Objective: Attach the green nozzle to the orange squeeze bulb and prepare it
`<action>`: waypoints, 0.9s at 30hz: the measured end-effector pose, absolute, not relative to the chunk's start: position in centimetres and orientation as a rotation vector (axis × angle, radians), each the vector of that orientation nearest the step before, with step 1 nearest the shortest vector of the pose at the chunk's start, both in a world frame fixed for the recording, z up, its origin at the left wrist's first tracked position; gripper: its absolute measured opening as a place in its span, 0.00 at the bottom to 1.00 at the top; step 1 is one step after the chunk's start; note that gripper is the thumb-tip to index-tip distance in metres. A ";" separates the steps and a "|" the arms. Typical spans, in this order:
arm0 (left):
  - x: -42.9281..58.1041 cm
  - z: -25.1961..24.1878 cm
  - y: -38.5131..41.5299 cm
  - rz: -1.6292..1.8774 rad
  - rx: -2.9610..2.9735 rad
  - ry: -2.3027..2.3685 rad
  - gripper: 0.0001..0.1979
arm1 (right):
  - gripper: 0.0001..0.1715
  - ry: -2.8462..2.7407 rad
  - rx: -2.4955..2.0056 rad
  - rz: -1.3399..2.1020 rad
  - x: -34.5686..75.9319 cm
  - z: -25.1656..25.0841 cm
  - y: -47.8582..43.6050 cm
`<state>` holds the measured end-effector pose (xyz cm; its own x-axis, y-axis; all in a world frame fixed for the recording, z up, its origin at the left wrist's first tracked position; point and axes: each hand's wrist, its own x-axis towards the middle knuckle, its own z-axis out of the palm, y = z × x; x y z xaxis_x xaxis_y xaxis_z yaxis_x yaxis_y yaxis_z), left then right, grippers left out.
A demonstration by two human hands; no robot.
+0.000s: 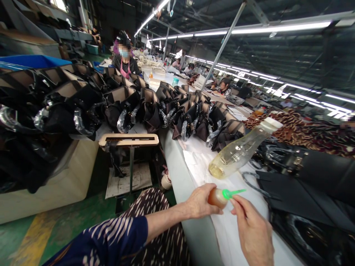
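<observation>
My left hand (200, 202) is closed around a small orange squeeze bottle (216, 197) just above the near edge of the long white table (181, 177). The bottle's green nozzle cap (233, 193) points right, and the fingertips of my right hand (253, 231) pinch its base. A larger clear plastic bottle (240, 150) with a white cap and a little yellowish liquid stands tilted on the table just beyond my hands.
Black handbags (305, 184) with metal buckles lie at the right. Rows of dark bags (191, 118) in brown boxes line the table and a left bench. A wooden stand (129, 140) sits in the aisle. A person in a pink apron (124, 61) works farther off.
</observation>
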<state>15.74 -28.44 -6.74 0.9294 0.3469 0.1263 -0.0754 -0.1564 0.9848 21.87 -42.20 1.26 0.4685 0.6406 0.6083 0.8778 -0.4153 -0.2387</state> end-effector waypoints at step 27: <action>16.2 -6.5 -29.2 0.369 1.777 0.254 0.43 | 0.19 -1.200 -2.275 -0.306 23.7 1.2 -42.8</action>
<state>16.23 -29.19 -6.48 0.9247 0.3640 0.1117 -0.0252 -0.2344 0.9718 23.70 -42.76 1.21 0.5765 0.6916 0.4352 0.8155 -0.4541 -0.3588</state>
